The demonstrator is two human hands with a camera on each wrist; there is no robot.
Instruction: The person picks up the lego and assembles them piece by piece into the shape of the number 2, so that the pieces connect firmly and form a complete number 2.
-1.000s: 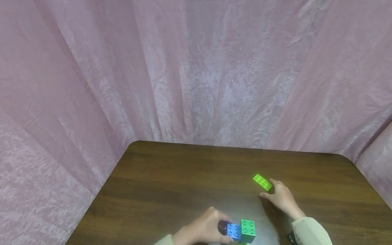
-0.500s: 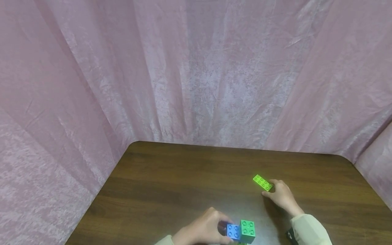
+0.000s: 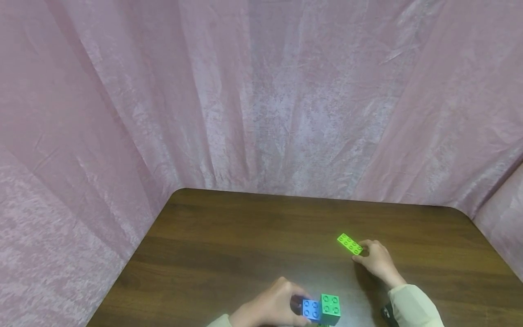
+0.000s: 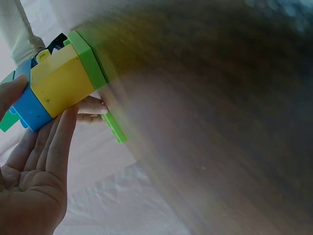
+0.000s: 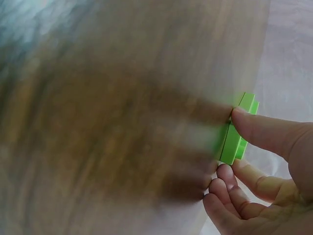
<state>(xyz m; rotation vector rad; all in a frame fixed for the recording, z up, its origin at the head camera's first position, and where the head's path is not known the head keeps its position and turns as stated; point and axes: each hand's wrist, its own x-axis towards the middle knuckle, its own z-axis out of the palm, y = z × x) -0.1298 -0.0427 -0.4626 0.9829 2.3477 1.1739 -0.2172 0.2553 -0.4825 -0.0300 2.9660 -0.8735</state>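
Near the table's front edge my left hand (image 3: pixel 297 309) grips a small stack of bricks, with a blue brick (image 3: pixel 311 309) and a green brick (image 3: pixel 330 309) on top. The left wrist view shows a yellow brick (image 4: pixel 61 81) in that stack, a blue one (image 4: pixel 28 106) beside it and a green plate (image 4: pixel 90 58) on its far face. Further right, my right hand (image 3: pixel 360 252) pinches the near end of a flat lime plate (image 3: pixel 350 244) lying on the table. In the right wrist view the thumb (image 5: pixel 259 129) presses the lime plate's (image 5: pixel 235 134) edge while the other fingers (image 5: pixel 230 196) curl below it.
The dark wooden table (image 3: pixel 245 236) has rounded far corners. Pink cloth (image 3: pixel 261 100) hangs close round its back and both sides. Both wrist views are blurred over the table surface.
My right hand has drawn in a little and its thumb has come up against the lime plate's end. The left hand and the stack have stayed put.
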